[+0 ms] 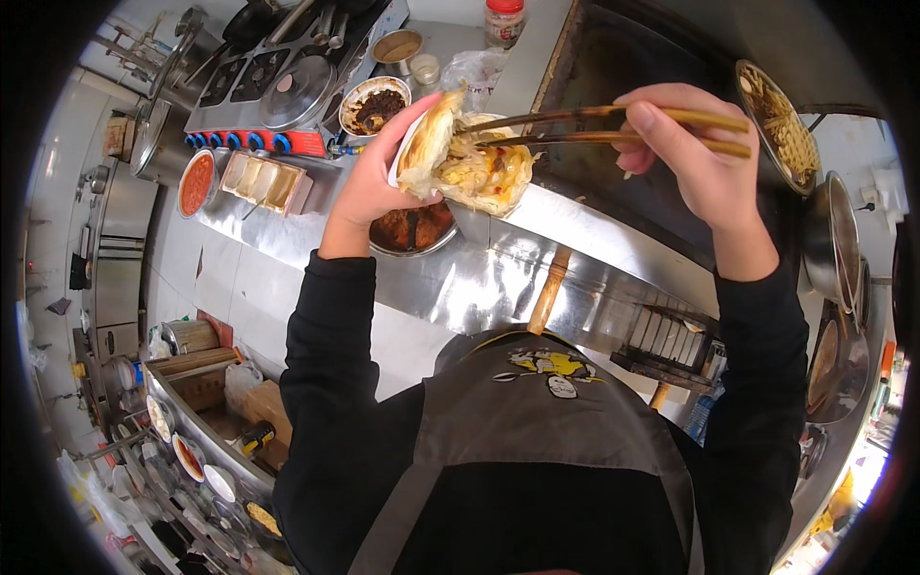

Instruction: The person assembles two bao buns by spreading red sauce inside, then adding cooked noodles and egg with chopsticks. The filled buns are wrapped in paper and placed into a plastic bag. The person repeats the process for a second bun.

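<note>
My left hand [374,182] is wrapped round a golden flaky flatbread [428,144], split open and stuffed with a pale shredded filling [479,165]. Something white, perhaps a paper sleeve, shows between the bread and my palm. With my right hand [685,144] I grip a pair of long brown wooden chopsticks [594,125], fingers closed near their thick ends. The chopstick tips reach into the filling at the bread's opening. Below the bread stands a round metal pot [414,238] of reddish-brown food, partly hidden by my left hand and the bread.
A dark flat griddle [623,67] lies beyond my right hand, with a bowl of pale strips [786,125] at its right. Left are a bowl of dark sauce [375,105], a seasoning box [264,182], a bowl of red sauce [196,182] and a gas stove [259,77]. A wooden handle [550,287] juts toward me.
</note>
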`<state>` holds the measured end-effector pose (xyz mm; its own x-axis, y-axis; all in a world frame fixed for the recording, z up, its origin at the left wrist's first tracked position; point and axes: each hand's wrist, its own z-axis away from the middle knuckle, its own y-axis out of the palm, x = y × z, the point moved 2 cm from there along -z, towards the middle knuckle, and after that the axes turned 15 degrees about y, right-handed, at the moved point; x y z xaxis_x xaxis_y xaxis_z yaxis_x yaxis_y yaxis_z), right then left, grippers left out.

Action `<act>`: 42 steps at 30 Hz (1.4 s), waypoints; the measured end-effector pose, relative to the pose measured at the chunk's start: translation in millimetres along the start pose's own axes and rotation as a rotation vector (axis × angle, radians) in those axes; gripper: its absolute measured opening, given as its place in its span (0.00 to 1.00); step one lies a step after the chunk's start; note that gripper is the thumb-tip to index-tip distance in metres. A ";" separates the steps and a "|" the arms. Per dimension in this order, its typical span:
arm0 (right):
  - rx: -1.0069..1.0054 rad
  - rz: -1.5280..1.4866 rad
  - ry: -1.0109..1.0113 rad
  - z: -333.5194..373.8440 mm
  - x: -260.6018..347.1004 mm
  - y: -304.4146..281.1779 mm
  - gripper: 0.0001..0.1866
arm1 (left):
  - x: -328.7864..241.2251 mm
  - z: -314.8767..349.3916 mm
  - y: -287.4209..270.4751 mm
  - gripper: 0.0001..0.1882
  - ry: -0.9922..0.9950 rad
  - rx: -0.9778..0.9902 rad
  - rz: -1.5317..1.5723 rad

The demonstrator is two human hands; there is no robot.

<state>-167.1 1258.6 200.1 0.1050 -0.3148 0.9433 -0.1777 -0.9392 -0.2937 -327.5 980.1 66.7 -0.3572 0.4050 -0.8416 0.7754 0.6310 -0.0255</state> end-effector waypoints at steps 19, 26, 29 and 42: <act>-0.193 -0.063 0.282 -9.4 15.6 -25.0 0.13 | 5.2 11.2 -1.5 0.59 0.002 -0.116 -0.034; -0.030 -0.042 0.245 -4.1 4.0 -10.6 0.14 | 5.4 3.9 1.6 0.59 0.024 -0.089 -0.007; -0.051 0.029 0.226 -2.7 11.2 -22.3 0.14 | 2.5 2.6 2.1 0.59 0.013 -0.089 -0.010; 0.045 0.037 0.037 -4.0 19.9 16.2 0.14 | 9.1 6.2 1.4 0.59 0.069 -0.025 -0.263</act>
<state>-171.9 1237.6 214.8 0.0624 -0.3450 0.9365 -0.1367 -0.9324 -0.3344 -326.5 980.6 55.7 -0.5797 0.2689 -0.7692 0.6388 0.7360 -0.2241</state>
